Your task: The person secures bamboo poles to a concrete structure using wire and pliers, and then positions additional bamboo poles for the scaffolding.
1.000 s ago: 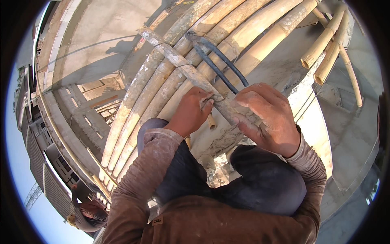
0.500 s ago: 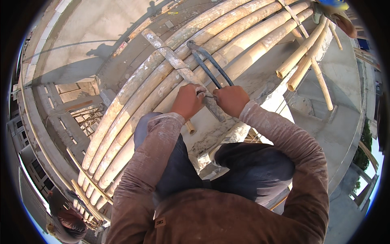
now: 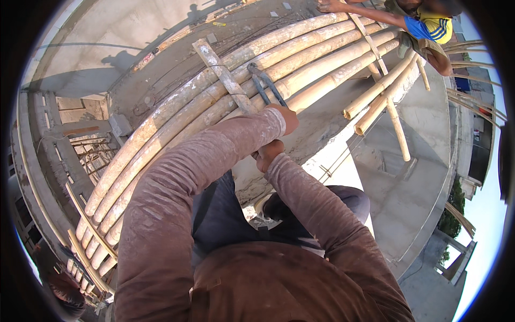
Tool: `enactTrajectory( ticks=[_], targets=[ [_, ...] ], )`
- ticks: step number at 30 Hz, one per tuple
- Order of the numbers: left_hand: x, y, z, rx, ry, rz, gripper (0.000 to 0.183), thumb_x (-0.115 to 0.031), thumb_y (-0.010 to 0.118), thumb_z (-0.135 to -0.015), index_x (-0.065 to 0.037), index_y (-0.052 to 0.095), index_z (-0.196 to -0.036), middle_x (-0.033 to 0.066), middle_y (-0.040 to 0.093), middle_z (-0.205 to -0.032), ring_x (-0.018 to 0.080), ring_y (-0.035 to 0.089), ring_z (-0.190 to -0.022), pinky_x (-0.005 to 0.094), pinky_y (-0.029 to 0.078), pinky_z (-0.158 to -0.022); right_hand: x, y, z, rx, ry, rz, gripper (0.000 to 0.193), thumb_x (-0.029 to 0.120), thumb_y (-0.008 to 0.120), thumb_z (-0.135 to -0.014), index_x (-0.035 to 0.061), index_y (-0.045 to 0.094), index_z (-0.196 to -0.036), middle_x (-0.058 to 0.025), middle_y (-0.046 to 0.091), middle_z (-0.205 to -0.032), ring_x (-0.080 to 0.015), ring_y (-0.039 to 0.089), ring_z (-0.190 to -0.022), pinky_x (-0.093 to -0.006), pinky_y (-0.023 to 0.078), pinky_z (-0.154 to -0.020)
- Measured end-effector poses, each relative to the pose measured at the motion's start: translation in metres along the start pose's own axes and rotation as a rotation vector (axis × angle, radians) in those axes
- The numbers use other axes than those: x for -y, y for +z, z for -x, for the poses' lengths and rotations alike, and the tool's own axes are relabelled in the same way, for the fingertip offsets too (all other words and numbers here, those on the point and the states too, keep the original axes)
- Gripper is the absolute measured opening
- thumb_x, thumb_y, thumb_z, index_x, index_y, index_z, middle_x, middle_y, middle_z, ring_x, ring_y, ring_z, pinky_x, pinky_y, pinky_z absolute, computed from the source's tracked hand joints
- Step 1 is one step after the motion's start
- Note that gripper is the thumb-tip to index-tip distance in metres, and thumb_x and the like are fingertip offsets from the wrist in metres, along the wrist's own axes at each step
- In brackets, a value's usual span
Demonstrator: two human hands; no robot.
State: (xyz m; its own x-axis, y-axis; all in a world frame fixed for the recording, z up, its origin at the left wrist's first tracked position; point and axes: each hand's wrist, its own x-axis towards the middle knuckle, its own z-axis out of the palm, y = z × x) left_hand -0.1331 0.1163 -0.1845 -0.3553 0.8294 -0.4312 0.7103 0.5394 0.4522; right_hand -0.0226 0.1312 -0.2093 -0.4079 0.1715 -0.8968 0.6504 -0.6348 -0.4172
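Grey concrete point(image 3: 424, 131), bamboo poles point(image 3: 322, 70), dark-handled pincers point(image 3: 277, 93) — left hand point(image 3: 290, 119) beside them, right hand point(image 3: 267, 154) below — fingers mostly hidden, grip unclear

The bamboo poles point(image 3: 332, 60) run side by side from my near left to the far right. A crosspiece point(image 3: 222, 72) lies over them, its near end beside my left hand point(image 3: 287, 119); my right hand point(image 3: 267, 154) is just nearer, slightly to the left of it. On the poles, right of the crosspiece and beyond my left hand, lie the pincers point(image 3: 274, 90). Farther right, a second crosspiece point(image 3: 367, 36) spans the poles, with short poles point(image 3: 383, 83) on its near side. A co-worker point(image 3: 437, 28) is at the far right. My knees point(image 3: 348, 199) are nearer than both hands.
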Motion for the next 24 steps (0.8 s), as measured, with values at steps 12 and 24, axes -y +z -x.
enactTrajectory(
  ticks=[12,24],
  targets=[
    [0.055,0.055,0.082,-0.294,-0.357,0.475,0.022,-0.009,0.066,-0.08,-0.001,0.065,-0.1,0.0232,0.066,-0.102,0.0382,0.062,-0.101,0.0472,0.049,-0.088,0.109,-0.057,0.033,0.076,-0.987,1.547,0.029,0.011,0.069,-0.083,0.004,0.063,-0.11,-0.0111,0.065,-0.098,-0.0263,0.066,-0.085,-0.037,0.054,-0.077],
    [0.054,0.07,0.081,-0.318,-0.499,0.323,0.02,-0.01,0.052,-0.088,-0.003,0.069,-0.096,0.0201,0.067,-0.104,0.0354,0.066,-0.1,0.0454,0.053,-0.086,0.099,-0.041,-0.001,0.293,-1.182,1.861,0.043,0.01,0.071,-0.078,0.0077,0.055,-0.118,-0.0115,0.057,-0.113,-0.0321,0.058,-0.108,-0.0424,0.048,-0.092]
  ],
)
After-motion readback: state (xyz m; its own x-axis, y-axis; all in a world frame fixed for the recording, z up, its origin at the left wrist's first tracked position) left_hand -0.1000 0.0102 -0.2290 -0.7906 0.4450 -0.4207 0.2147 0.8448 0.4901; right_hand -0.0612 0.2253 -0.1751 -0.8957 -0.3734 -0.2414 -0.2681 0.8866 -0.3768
